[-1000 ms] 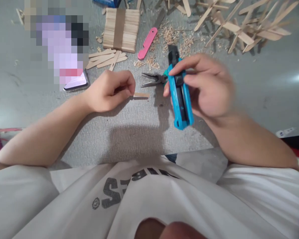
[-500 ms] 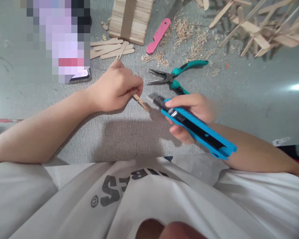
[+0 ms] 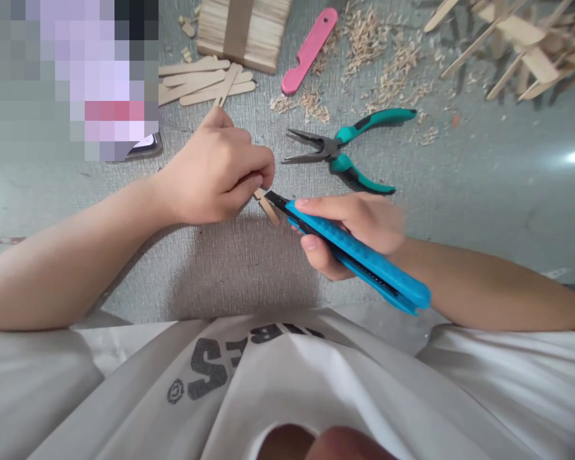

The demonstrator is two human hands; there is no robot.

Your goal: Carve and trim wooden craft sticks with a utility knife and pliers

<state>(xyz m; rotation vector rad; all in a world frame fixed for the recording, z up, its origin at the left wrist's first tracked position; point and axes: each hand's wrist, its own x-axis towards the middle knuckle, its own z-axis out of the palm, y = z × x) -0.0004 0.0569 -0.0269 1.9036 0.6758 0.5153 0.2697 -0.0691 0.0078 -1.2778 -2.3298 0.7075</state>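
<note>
Closed round a wooden craft stick, my left hand rests on the grey table; the stick's notched end pokes out below the curled fingers, and its other end shows beyond the hand. My right hand grips a blue utility knife with the thumb along its top. The knife's blade tip is at the stick, close to my left fingertips; whether it touches the wood I cannot tell. Just beyond both hands lie pliers with green and black handles, their jaws apart.
At the back are a banded bundle of craft sticks, several loose sticks, a pink-handled folding tool and wood shavings. A structure of joined sticks stands at back right. A phone edge shows at left.
My right hand has brought the knife left to the stick and rolled it, so its blue back now shows. My left hand keeps hold of the stick. The view has shifted slightly.
</note>
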